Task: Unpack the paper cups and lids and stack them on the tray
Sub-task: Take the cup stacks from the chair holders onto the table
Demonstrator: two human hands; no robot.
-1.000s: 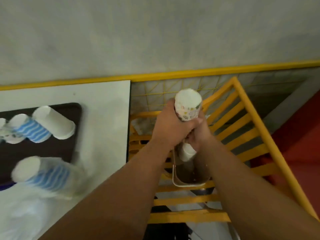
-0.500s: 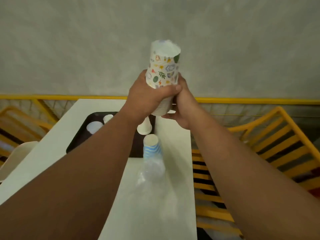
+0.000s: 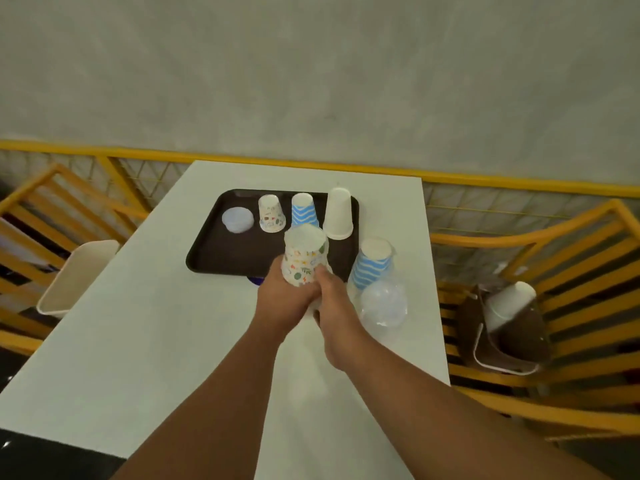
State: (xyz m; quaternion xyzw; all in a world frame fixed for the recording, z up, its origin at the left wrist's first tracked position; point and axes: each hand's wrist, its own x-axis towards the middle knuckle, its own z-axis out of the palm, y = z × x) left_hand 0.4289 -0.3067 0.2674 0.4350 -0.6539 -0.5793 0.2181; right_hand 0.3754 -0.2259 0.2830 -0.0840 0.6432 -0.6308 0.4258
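My left hand (image 3: pixel 282 299) and my right hand (image 3: pixel 334 299) both grip a wrapped stack of patterned paper cups (image 3: pixel 304 259), bottoms up, just in front of the dark tray (image 3: pixel 221 247). On the tray stand a lid stack (image 3: pixel 237 220), a patterned cup stack (image 3: pixel 271 213), a blue-striped cup stack (image 3: pixel 304 211) and a white cup stack (image 3: pixel 338 214), all upside down. To the right of the tray, on the white table (image 3: pixel 156 341), a wrapped blue-striped cup stack (image 3: pixel 372 266) stands behind a clear pack of lids (image 3: pixel 383 303).
A brown bag (image 3: pixel 512 336) holding a white cup stack (image 3: pixel 507 301) lies on the yellow slatted chair (image 3: pixel 571 306) at the right. Another yellow chair (image 3: pixel 41 216) and a cream bin (image 3: pixel 78 275) are at the left. A grey wall rises behind the table.
Both hands lifted the patterned cup stack from the bag on the right chair, swung it left over the table and lowered it to the tray's front edge.
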